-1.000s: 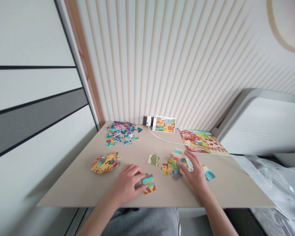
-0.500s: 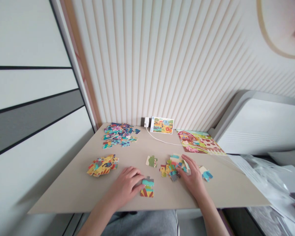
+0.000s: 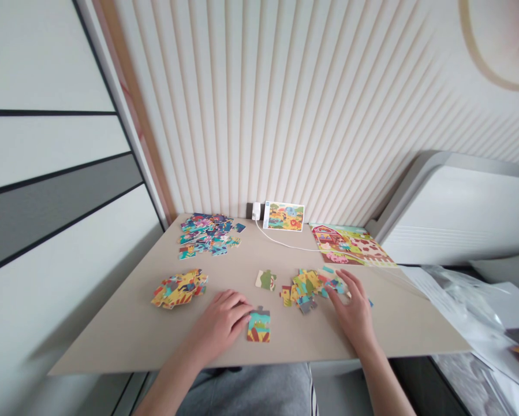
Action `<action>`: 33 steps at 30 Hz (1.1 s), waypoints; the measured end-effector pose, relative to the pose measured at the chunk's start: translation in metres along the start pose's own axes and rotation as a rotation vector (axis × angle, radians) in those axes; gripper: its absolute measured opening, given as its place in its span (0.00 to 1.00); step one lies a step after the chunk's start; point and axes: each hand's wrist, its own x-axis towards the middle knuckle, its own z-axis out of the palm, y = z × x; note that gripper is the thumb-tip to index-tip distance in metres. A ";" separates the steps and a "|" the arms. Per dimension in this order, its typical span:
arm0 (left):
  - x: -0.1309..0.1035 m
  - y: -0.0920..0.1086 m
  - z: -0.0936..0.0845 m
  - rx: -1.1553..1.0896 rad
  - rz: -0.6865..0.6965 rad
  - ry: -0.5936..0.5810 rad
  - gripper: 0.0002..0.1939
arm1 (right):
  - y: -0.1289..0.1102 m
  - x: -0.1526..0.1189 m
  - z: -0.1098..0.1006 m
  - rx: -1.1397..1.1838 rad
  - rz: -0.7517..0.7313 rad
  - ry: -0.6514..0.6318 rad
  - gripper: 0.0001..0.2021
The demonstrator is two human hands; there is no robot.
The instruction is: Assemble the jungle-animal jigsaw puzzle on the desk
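My left hand (image 3: 223, 325) rests on the table with its fingers loosely spread, fingertips at the left edge of a joined puzzle block (image 3: 259, 327) showing green, blue and red. Over the right side of a loose pile of puzzle pieces (image 3: 306, 284) is my right hand (image 3: 351, 309), thumb and fingers apart, its fingertips touching pieces there. Nothing is seen gripped in it. A single green and cream piece (image 3: 266, 279) lies between the block and the pile. Part of a blue piece shows behind my right hand.
A yellow-red pile of pieces (image 3: 180, 289) lies at the left, a purple-blue pile (image 3: 209, 234) at the back left. A picture card (image 3: 284, 216) leans on the wall beside a white charger (image 3: 256, 211). Its cable crosses a farm puzzle (image 3: 350, 245) at the back right.
My right hand has moved to the right across the pile, uncovering its middle and covering most of the blue piece. My left hand stays by the block. The view has shifted slightly.
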 end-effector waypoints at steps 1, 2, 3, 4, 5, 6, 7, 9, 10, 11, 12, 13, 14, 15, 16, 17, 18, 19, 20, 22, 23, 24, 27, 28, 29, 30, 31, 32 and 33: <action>0.000 0.000 0.000 -0.001 0.003 0.003 0.12 | 0.004 -0.001 -0.004 -0.024 0.032 0.024 0.23; -0.001 -0.001 0.001 -0.002 0.006 0.004 0.12 | 0.010 -0.002 -0.009 -0.058 0.062 0.046 0.24; -0.001 -0.001 0.001 -0.001 0.009 0.003 0.12 | 0.016 -0.004 -0.014 -0.105 0.088 0.063 0.24; -0.001 -0.002 0.002 -0.001 0.011 0.002 0.12 | 0.022 -0.005 -0.018 -0.163 0.113 0.072 0.25; -0.001 -0.002 0.002 0.000 0.010 -0.001 0.12 | 0.028 -0.007 -0.022 -0.228 0.138 0.068 0.26; -0.001 -0.002 0.003 0.001 0.008 -0.005 0.12 | 0.033 -0.008 -0.025 -0.292 0.166 0.051 0.27; -0.001 -0.002 0.003 0.002 0.005 -0.009 0.12 | 0.038 -0.010 -0.027 -0.348 0.194 0.020 0.28; -0.001 -0.001 0.003 0.001 0.004 -0.017 0.11 | 0.045 -0.013 -0.028 -0.428 0.238 -0.059 0.29; -0.001 -0.001 0.003 0.001 0.003 -0.020 0.11 | 0.047 -0.014 -0.027 -0.455 0.251 -0.093 0.29; -0.001 -0.001 0.003 0.000 0.002 -0.021 0.11 | 0.048 -0.015 -0.026 -0.479 0.257 -0.116 0.28; -0.001 -0.001 0.003 -0.002 0.001 -0.021 0.11 | 0.048 -0.016 -0.025 -0.502 0.258 -0.126 0.28; -0.001 -0.001 0.003 -0.003 -0.001 -0.020 0.11 | 0.047 -0.016 -0.023 -0.523 0.252 -0.125 0.28; -0.001 -0.001 0.003 -0.005 -0.002 -0.018 0.11 | 0.046 -0.017 -0.022 -0.537 0.239 -0.114 0.27; -0.001 -0.002 0.004 -0.006 -0.003 -0.016 0.11 | 0.044 -0.017 -0.020 -0.536 0.217 -0.099 0.26; -0.001 -0.002 0.004 -0.007 -0.003 -0.014 0.11 | 0.042 -0.016 -0.019 -0.516 0.187 -0.089 0.26; -0.001 -0.002 0.004 -0.008 -0.002 -0.013 0.11 | 0.039 -0.016 -0.017 -0.476 0.149 -0.090 0.25; -0.001 -0.003 0.004 -0.008 -0.003 -0.013 0.11 | 0.036 -0.014 -0.016 -0.424 0.105 -0.106 0.24; -0.001 -0.003 0.005 -0.007 -0.003 -0.014 0.11 | 0.032 -0.012 -0.014 -0.369 0.056 -0.135 0.22; -0.001 -0.003 0.005 -0.007 -0.004 -0.017 0.11 | 0.027 -0.010 -0.011 -0.320 0.005 -0.174 0.22; -0.002 -0.004 0.005 -0.005 -0.005 -0.022 0.11 | 0.015 -0.005 -0.005 -0.263 -0.083 -0.260 0.21; -0.002 -0.004 0.005 -0.004 -0.005 -0.025 0.11 | 0.008 -0.002 -0.001 -0.257 -0.111 -0.295 0.22; -0.002 -0.004 0.005 -0.004 -0.005 -0.027 0.11 | 0.001 0.000 0.004 -0.258 -0.128 -0.320 0.23; -0.001 -0.003 0.004 -0.003 -0.001 -0.025 0.11 | -0.020 0.003 0.017 -0.271 -0.146 -0.359 0.25; -0.001 -0.003 0.004 -0.004 0.000 -0.022 0.11 | -0.026 0.002 0.021 -0.270 -0.151 -0.361 0.25; -0.001 -0.003 0.004 -0.005 0.001 -0.020 0.11 | -0.031 0.001 0.025 -0.265 -0.155 -0.361 0.25; -0.001 -0.003 0.004 -0.006 0.004 -0.017 0.11 | -0.035 0.000 0.027 -0.255 -0.158 -0.360 0.25; -0.001 -0.003 0.004 -0.006 0.006 -0.013 0.11 | -0.038 -0.002 0.029 -0.244 -0.163 -0.360 0.25; -0.001 -0.004 0.005 -0.005 0.009 -0.010 0.12 | -0.041 -0.004 0.030 -0.236 -0.171 -0.360 0.24; -0.001 -0.004 0.005 -0.004 0.012 -0.008 0.12 | -0.043 -0.006 0.030 -0.231 -0.184 -0.359 0.24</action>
